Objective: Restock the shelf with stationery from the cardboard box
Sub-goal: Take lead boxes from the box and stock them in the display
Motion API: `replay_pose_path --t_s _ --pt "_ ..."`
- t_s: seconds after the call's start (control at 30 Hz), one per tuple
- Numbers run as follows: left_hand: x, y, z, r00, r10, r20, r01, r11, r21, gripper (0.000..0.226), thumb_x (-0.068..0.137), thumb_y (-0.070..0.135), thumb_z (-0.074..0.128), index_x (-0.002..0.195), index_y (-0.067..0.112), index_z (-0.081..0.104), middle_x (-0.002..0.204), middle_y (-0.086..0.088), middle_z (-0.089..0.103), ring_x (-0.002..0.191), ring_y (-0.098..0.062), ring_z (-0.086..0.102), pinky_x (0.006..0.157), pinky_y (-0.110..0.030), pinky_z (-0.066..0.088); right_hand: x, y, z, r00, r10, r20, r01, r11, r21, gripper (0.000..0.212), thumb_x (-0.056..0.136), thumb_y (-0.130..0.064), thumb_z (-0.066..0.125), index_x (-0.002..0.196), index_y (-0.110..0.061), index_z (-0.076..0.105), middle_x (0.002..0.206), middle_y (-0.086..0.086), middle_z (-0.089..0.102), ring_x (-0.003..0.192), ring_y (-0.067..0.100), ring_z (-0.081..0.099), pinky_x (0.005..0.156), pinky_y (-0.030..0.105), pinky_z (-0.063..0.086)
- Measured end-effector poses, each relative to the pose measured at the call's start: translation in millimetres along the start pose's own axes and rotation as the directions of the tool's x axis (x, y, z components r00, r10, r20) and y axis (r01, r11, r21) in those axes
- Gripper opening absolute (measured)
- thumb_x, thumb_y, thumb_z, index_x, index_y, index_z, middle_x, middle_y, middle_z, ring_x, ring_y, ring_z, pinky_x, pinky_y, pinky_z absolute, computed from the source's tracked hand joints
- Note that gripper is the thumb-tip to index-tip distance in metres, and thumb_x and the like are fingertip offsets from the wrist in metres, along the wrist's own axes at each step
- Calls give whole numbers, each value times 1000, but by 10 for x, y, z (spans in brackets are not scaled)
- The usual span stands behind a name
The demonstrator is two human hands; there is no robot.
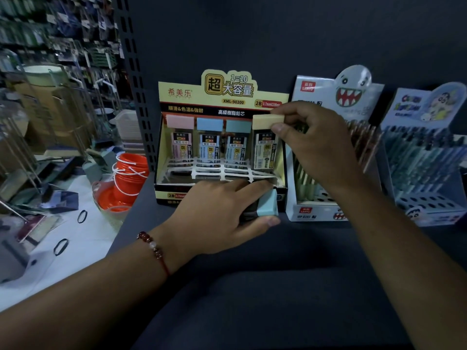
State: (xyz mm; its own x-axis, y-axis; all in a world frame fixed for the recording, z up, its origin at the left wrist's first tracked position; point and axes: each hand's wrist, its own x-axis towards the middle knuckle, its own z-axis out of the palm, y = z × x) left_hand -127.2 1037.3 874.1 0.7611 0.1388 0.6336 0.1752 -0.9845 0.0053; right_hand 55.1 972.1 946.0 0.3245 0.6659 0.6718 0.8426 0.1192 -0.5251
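Mid-restock: right hand (307, 137) pinches a yellow-capped lead case (265, 145) into the display box (222, 137), back row's rightmost slot. Left hand (222, 213) grips a blue-capped case (267, 204) at the box's front, probably next slot forward.

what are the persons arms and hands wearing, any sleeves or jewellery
Both forearms are bare, with no sleeves in view. The left hand has a bracelet at the wrist: dark red round beads with one pale bead among them, strung on a thin red cord. The right hand shows no rings, watch or band. No gloves on either hand.
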Motion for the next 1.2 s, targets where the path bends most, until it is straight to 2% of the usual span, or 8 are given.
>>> replay_pose_path --t_s 0.3,0.6,0.77,0.87,0.93,1.03,1.1,1.2 --pt "22 13 -11 1000 -14 -1 14 1000 -12 60 96 66 29 130 24 55 85 4 68 59 -17 61 46 -32 48 2 130 100 995 -94 18 95 937 -336 25 84 -17 70 108 -23 73 101 -8 64 97 6 41 82 22 26" --pt "23 25 -47 1000 -3 11 3 1000 18 59 97 65 31 128 22 57 81 5 67 56 -13 59 45 -26 44 -21 176 113 978 -190 89 209 839 -502 37 82 -15 70 119 -17 70 106 1 68 101 26 50 85 31 31" --pt "-16 50 -145 972 -223 -71 209 964 -162 64 96 66 25 132 22 55 82 11 68 60 -3 57 48 -17 39 -110 130 35 962 -273 -2 256 904 -341 43 85 -20 66 128 -22 64 119 -5 62 117 17 43 100 26 28" --pt "69 86 -325 839 -538 -79 362 661 -657 54 102 56 26 120 19 61 78 -2 66 66 -8 64 53 -25 52 -262 -61 -18 953 -253 164 274 955 -115 59 84 -36 67 140 -33 51 127 -18 51 125 5 34 106 21 21" --pt "163 151 -471 769 -637 -52 370 511 -776 48 104 43 25 106 15 64 81 -2 68 68 -5 66 55 -14 49 -380 -240 21 932 -227 283 214 974 76 69 82 -44 72 145 -37 44 130 -22 49 128 1 37 105 17 24" --pt "198 316 -538 773 -630 69 438 453 -776 44 105 37 18 89 28 59 58 29 62 58 19 57 52 5 35 -474 -392 108 960 -154 233 84 954 287 64 81 -37 77 138 -42 48 115 -27 53 115 -5 48 96 14 39" --pt "201 512 -674 770 -609 190 510 409 -757 42 104 39 15 84 35 53 47 43 48 53 32 44 49 11 24 -470 -430 108 976 -75 204 -13 917 398 54 80 -31 78 127 -44 55 100 -27 55 103 -1 56 85 24 52" --pt "107 412 -545 736 -657 164 496 358 -791 47 102 48 18 99 32 62 75 34 68 76 20 62 68 3 43 -467 -428 109 956 1 294 -165 831 532 45 81 -18 79 120 -32 62 93 -9 56 87 7 62 64 23 56"
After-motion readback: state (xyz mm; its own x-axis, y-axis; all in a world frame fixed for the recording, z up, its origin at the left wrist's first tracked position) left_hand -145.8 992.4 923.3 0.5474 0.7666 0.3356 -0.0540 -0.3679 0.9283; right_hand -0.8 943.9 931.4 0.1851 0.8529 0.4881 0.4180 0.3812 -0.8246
